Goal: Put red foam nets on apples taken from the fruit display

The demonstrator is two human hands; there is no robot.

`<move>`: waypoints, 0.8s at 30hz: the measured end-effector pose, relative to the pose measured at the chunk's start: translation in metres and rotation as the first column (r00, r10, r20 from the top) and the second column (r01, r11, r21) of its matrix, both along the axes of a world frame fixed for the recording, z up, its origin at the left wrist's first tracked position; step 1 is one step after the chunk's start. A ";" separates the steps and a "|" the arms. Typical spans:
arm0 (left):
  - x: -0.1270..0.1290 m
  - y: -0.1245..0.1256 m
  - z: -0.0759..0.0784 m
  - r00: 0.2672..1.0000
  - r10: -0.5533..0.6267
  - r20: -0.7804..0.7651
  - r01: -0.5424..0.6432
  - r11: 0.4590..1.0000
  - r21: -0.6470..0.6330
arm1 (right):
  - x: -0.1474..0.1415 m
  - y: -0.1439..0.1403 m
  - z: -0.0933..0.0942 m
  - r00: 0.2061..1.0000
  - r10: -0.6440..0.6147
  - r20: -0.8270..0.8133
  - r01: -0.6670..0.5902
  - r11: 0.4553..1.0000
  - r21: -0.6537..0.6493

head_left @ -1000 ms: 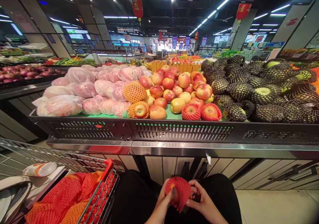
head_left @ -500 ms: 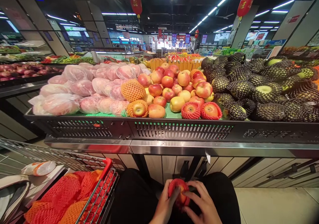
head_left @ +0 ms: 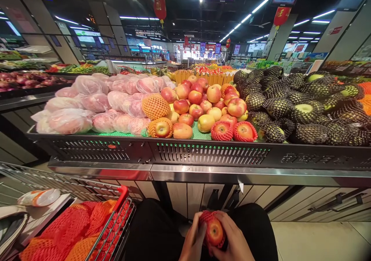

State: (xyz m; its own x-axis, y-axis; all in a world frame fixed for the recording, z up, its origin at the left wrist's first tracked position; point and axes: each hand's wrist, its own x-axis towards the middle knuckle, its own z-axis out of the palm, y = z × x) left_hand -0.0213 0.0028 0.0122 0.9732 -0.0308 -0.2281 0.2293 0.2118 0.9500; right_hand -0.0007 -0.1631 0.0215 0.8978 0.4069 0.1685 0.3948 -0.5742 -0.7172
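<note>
Between my two hands, low in the head view above my lap, is a red-yellow apple (head_left: 215,232) with a red foam net (head_left: 207,215) around it. The apple's end faces up, bare of the net. My left hand (head_left: 192,238) wraps the net and apple from the left. My right hand (head_left: 232,238) curls around the right side, its fingertips under the lower edge. Beyond my knees, loose apples (head_left: 194,96) are heaped on the display; two near the front edge wear red nets (head_left: 222,130), and a few wear orange nets (head_left: 155,106).
A shopping cart (head_left: 123,193) at the lower left holds many red and orange foam nets (head_left: 68,222). Bagged pink fruit (head_left: 71,121) lies left of the apples, black-netted green fruit (head_left: 304,110) right. The display's black rim (head_left: 203,152) and steel ledge (head_left: 203,174) run across in front.
The apple has turned so its end shows upward, and the red net now sits around it. My right hand has closed in from spread fingers to a wrap around the apple.
</note>
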 end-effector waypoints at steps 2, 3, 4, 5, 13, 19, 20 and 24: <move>0.001 0.000 -0.002 1.000 0.003 -0.027 -0.004 0.998 -0.065 | 0.001 -0.001 -0.001 0.997 -0.029 0.067 0.025 0.998 0.064; 0.002 0.000 -0.003 0.999 0.014 -0.040 -0.017 0.997 -0.076 | 0.001 -0.001 0.000 0.995 -0.048 0.091 0.039 0.995 0.095; 0.003 0.000 -0.004 0.999 0.029 -0.039 -0.032 0.997 -0.071 | 0.001 -0.002 0.000 0.991 -0.074 0.107 0.061 0.990 0.126; 0.005 0.000 -0.004 0.999 0.049 -0.018 -0.050 0.997 -0.052 | 0.001 -0.002 0.000 0.987 -0.107 0.120 0.087 0.984 0.156; 0.016 0.006 -0.007 0.991 0.080 0.104 -0.063 0.985 -0.158 | -0.003 -0.003 -0.015 0.974 -0.211 0.082 0.172 0.924 0.342; 0.001 -0.005 -0.022 0.988 -0.125 -0.094 0.020 0.697 -0.717 | -0.006 0.007 0.002 0.998 -0.046 -0.036 0.056 0.912 0.406; 0.000 -0.006 -0.022 0.983 -0.145 -0.108 0.020 0.683 -0.730 | -0.006 0.008 0.004 0.998 -0.019 -0.054 0.040 0.906 0.420; 0.003 -0.002 -0.019 0.982 -0.114 -0.151 -0.031 0.692 -0.721 | -0.008 0.007 0.004 0.987 0.033 -0.155 0.050 0.861 0.505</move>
State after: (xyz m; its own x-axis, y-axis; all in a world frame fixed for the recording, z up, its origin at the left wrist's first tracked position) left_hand -0.0180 0.0009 -0.0073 0.9139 -0.2945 -0.2793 0.3960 0.7979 0.4544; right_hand -0.0085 -0.1558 0.0254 0.9322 0.2952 0.2093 0.2529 -0.1180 -0.9603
